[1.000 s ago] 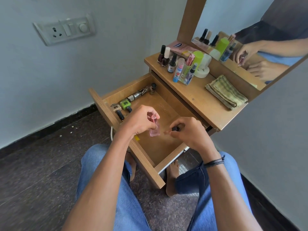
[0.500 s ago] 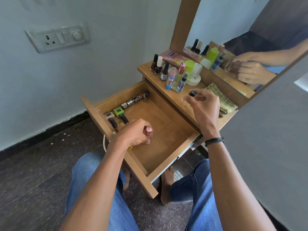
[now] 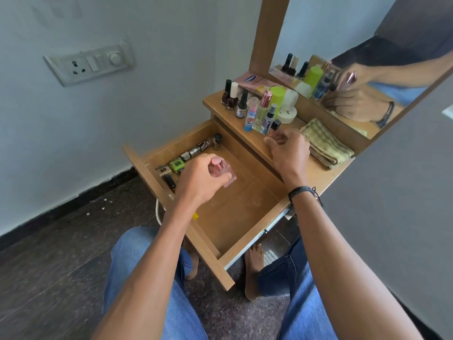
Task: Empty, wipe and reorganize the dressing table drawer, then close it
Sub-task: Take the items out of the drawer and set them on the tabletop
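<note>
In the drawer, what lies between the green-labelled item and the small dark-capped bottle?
Head view: a silvery patterned tube lies between the green-labelled item and the dark-capped bottle.

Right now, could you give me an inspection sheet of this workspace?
Surface: wooden tabletop crowded at back; drawer open, base mostly bare.
Job's things: small items line the drawer's far wall; folded checked cloth on tabletop.
Clutter: bottles by the mirror.
Hands: left hand grips pink-capped bottle over the drawer; right hand by small dark-capped bottle, contact unclear.
Cables: white cord under the drawer.
Surroundings: switch plate on wall; crumbs on dark floor.
</note>
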Available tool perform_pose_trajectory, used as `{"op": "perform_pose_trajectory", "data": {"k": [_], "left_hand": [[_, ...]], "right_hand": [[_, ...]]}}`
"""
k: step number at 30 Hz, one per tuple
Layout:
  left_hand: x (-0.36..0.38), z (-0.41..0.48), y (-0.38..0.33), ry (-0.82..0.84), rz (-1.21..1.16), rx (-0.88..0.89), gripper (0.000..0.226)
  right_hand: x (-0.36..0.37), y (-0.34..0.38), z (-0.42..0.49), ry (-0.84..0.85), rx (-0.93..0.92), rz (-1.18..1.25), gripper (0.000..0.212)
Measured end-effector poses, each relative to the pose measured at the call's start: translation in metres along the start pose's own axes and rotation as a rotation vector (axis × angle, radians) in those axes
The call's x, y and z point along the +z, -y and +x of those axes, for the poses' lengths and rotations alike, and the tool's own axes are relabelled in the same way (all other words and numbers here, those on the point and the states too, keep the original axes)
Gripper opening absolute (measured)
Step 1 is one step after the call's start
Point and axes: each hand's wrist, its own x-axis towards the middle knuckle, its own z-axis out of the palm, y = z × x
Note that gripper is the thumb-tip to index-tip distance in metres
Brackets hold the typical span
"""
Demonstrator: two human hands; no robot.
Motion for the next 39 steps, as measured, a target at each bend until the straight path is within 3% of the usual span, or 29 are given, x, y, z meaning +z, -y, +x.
{"op": "perform_pose_trajectory", "data": {"k": [11,22,39], "left_hand": [[0.008,0.048,-0.087,-0.299,-0.106,0.185,0.019],[0.041,0.068,-0.087,-0.321,-0.013,0.185,0.017],[0.051,0.052,-0.081,-0.327,-0.146,0.159,0.05]], "right_hand": [[0.0,0.0,0.0,0.036,0.045,0.051,0.012],[-0.003,0.004,-0.001,0.022,0.044,0.054,0.015],[-0.007,0.004,-0.005,0.005,0.035,0.056,0.029]]}}
